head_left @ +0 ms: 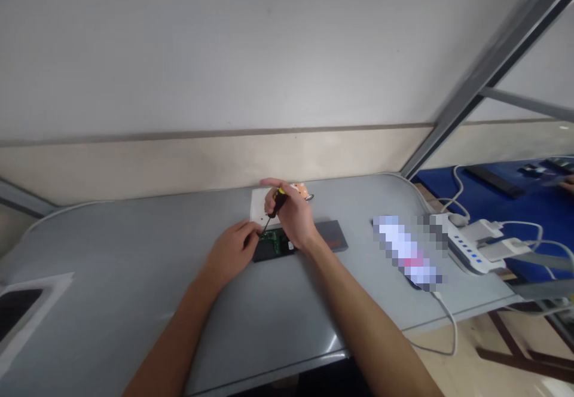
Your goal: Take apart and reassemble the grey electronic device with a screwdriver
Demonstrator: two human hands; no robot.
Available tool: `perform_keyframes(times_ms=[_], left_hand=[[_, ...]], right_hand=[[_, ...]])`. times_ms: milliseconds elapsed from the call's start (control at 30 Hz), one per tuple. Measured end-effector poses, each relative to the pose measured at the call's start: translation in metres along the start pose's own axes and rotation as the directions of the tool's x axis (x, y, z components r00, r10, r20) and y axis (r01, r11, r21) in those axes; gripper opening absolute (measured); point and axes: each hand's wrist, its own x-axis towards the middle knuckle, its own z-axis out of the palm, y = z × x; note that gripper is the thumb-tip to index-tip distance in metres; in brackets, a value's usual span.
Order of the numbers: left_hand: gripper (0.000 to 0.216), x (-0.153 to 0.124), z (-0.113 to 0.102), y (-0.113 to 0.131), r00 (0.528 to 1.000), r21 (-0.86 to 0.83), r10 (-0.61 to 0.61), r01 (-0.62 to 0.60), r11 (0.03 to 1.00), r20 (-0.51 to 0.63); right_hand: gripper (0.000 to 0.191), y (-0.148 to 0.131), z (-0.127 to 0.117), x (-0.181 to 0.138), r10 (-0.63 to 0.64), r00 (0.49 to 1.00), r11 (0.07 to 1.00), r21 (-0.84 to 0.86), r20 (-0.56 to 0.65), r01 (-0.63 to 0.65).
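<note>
Nearest us, two bare forearms run up over the smooth grey bench (134, 265). At its near left edge lies a white-rimmed tray with a dark inside (27, 301), well apart from the work.

Left hand (231, 252): palm down, fingers curled onto the left end of a shallow black rectangular case (264, 253), pinning it to the bench.

Right hand (291, 214): closed round a small screwdriver with a black-and-yellow handle (277, 199). The shaft slants down and left, and its tip meets the green circuit board (274, 240) seated in the case, close by the left fingertips. Whether the tip sits in a screw head is too small for us to tell.

Our judgement on doing this well: stand the screwdriver squarer over the board, press lightly, and turn from the fingertips alone. The left hand should bear down firmly so the case cannot twist or skid on the smooth top.

Position: the case lies between the hands, with the left hand on its left end and the heel of the right hand over its right end.

Just right of it lies a dark grey flat slab with an orange mark (334, 235). Behind the hands are a white square sheet (258, 202) and a small orange object (301, 191) near the wall.

Off right is a white power strip with blue lights (466, 247), with plugs and cables in it. Beyond it is a blue mat (502, 205), with another person's fingertips (568, 185) at the frame edge.
</note>
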Motion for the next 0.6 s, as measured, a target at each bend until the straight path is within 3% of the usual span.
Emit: perform_keyframes(times_ms=[133,267,333,400,533,600], left_hand=[[0.027,-0.0004,0.0007,-0.0016,1.0,-0.02,0.005,-0.005,1.0,0.001],[0.027,-0.0009,0.0011,-0.0016,1.0,-0.02,0.004,-0.004,1.0,-0.001],[0.027,-0.0009,0.0007,-0.0008,1.0,-0.012,-0.003,0.003,1.0,0.005],[0.025,-0.0008,0.0004,-0.0003,1.0,-0.01,-0.007,0.007,1.0,0.008],[0.025,-0.0007,0.0005,-0.0001,1.0,-0.025,0.007,-0.007,1.0,0.007],[0.025,-0.0008,0.0006,0.0002,1.0,-0.026,0.005,-0.005,1.0,0.003]], right_hand=[[0.029,-0.0025,0.0004,-0.0011,0.027,0.998,1.0,-0.008,-0.06,-0.028],[0.051,0.0018,0.0028,-0.0014,0.004,0.989,0.997,-0.074,-0.146,-0.015],[0.053,0.0042,0.0033,-0.0009,-0.025,0.986,0.988,-0.155,-0.163,0.0],[0.046,0.0051,0.0028,-0.0001,-0.053,0.987,0.981,-0.194,-0.154,0.023],[0.047,0.0039,0.0002,0.0011,-0.022,0.996,0.995,-0.103,-0.084,0.014],[0.038,0.0047,-0.0015,0.0012,-0.023,0.995,0.996,-0.088,-0.093,0.015]])
